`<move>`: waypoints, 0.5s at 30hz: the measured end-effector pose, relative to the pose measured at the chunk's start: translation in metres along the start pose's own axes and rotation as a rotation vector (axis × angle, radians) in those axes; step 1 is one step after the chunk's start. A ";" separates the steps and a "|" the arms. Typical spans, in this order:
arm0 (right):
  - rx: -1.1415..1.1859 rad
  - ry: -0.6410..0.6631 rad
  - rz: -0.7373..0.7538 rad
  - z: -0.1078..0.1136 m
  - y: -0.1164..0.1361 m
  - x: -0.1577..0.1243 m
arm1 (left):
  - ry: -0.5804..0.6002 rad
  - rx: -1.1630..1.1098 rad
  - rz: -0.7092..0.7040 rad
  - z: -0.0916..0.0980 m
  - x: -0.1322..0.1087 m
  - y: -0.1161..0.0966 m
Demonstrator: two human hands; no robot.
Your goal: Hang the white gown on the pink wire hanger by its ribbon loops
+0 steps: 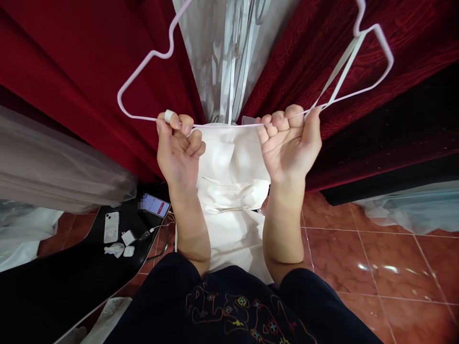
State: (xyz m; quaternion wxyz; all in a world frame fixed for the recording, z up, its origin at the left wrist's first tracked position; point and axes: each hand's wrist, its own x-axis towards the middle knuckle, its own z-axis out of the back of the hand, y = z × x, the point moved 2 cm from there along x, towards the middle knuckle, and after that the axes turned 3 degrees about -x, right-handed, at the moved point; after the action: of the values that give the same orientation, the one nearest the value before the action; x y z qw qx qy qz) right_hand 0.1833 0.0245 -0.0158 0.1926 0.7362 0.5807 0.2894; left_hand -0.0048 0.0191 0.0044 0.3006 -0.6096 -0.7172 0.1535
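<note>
Dark red cloth [107,62] hangs on both sides above a red tiled floor [340,258]. In the head view, writing on the lit phone [157,205] is too small to read; a white phone [111,227] and charger [128,237] share its black surface [89,277]. Left hand [181,148] and right hand [290,143] both grip the lower bar of a pink hanger [229,126], before a white garment [233,155].

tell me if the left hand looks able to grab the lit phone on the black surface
Probably not just now: the left hand is curled on the pink hanger, away from the lit phone. The phone looks largely uncovered, so a freed hand could likely reach it.
</note>
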 end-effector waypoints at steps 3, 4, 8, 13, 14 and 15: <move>-0.233 -0.115 0.008 0.010 0.008 -0.004 | 0.011 -0.022 0.020 -0.003 -0.001 0.001; -0.276 -0.182 0.069 0.016 0.011 -0.005 | 0.010 -0.024 0.022 -0.004 -0.001 0.001; -0.253 -0.488 0.452 0.043 0.021 -0.009 | 0.001 -0.021 0.029 -0.002 -0.001 0.003; -0.391 -0.390 0.412 0.044 0.018 0.003 | -0.012 0.013 0.033 0.002 0.000 0.005; -0.412 -0.346 0.403 0.041 0.017 0.006 | -0.008 0.019 0.033 0.003 0.001 0.005; -0.428 -0.318 0.410 0.038 0.016 0.007 | 0.000 0.019 0.033 0.003 0.001 0.005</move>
State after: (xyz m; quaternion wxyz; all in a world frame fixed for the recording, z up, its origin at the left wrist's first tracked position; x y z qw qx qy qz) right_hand 0.2208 0.0296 -0.0332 0.3688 0.8164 0.3095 0.3188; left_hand -0.0026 0.0212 -0.0005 0.3038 -0.6184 -0.7057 0.1653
